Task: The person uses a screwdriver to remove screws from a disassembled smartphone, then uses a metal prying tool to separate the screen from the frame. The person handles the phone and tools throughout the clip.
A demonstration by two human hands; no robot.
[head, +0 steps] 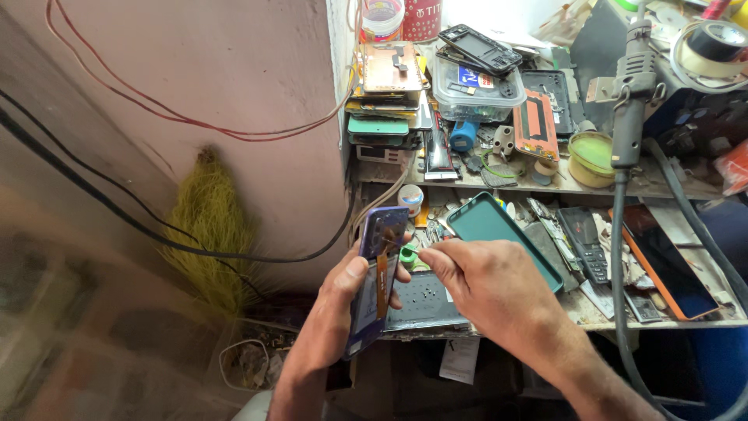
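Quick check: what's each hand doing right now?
Left hand: closed around a purple phone, back panel off.
Right hand: fingers pinched at the phone; anything held cannot be told.

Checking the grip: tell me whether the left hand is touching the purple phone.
Touching. The head view shows the left hand wrapped around the purple phone, its thumb pressed on the open back beside the orange ribbon cable.

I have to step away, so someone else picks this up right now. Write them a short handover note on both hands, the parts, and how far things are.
Left hand: grip shut on the purple phone body, held upright off the bench, its orange flex cable hanging loose.
Right hand: fingers pinched beside the phone's upper part; what they hold is too small to tell.
Teal phone frame lies on the bench behind the right hand.
Done: phone opened. Left: flex cable not seated.
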